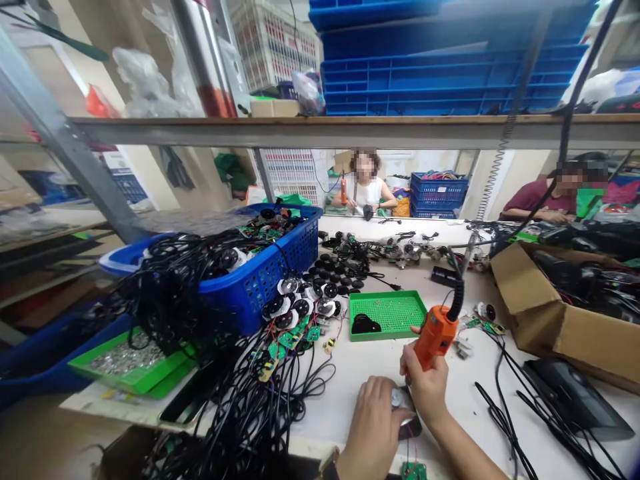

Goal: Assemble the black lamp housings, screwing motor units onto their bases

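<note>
My right hand (427, 383) is wrapped round an orange electric screwdriver (435, 337), its tip pointing down and hidden behind my fingers. Beneath it, my left hand (373, 417) grips a small black housing (411, 430) with a round silver metal part (397, 399) in it. Thin wires run from the housing to a green circuit board (414, 471) at the bottom edge. Just beyond my hands lies a green tray (387, 335) with small screws and a black piece (366, 324) in it.
On the left, a blue basket (240, 300) overflows with cables beside motor assemblies (300, 307) and a screw-filled green tray (130, 383). A cardboard box (590, 333) and a dark casing (580, 400) stand right. A shelf (350, 133) crosses above. Two people sit across the table.
</note>
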Motion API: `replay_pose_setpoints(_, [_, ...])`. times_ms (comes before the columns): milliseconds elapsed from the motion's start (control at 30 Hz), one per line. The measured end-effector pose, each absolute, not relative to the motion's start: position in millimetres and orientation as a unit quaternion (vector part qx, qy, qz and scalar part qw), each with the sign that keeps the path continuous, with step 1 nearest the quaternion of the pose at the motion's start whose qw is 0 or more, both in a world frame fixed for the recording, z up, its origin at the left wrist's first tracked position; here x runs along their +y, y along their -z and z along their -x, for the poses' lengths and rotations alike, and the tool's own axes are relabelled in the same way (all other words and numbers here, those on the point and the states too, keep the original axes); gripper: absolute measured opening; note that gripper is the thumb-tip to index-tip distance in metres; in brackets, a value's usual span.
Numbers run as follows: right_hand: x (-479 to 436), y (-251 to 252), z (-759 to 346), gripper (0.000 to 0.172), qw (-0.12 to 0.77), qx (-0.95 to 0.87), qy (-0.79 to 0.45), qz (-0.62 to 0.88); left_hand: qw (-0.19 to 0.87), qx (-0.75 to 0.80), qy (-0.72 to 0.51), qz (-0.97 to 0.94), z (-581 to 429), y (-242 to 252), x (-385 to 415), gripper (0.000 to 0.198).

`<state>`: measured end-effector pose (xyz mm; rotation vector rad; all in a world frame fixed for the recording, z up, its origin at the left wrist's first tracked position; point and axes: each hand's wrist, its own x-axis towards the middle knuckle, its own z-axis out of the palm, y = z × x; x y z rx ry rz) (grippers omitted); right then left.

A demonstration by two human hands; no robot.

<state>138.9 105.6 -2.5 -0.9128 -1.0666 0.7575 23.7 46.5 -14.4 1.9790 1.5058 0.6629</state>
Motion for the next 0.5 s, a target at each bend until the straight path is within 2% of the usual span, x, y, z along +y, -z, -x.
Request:
replay_pose_setpoints(133, [106.7,2.7,-141.4,0.039,0.690,-0.486,-0.334,0.419,0.308,0.558,-0.257,-0.726,-21.9,13.3,50.2,0.023])
replay_pose_setpoints(267, [111.3,1.8,-150.6,0.028,0.666,-0.496,-0.321,0.455,0.343,0.515,-0.341,-0.708,-13.0,29.5,49.5,0.024])
replay_pose_setpoints(400, [112.2,-11.8,-162.8,0.036,0.631,-0.524,-0.288,0.494,0.406,0.458,-0.450,-0.650,-8.6,43.2,44.9,0.028])
replay_pose_setpoints(500, [107.8,-24.3,-170.8,0.046,0.590,-0.567,-0.273,0.506,0.523,0.421,-0.495,-0.553,-10.8,35.0,40.6,0.035])
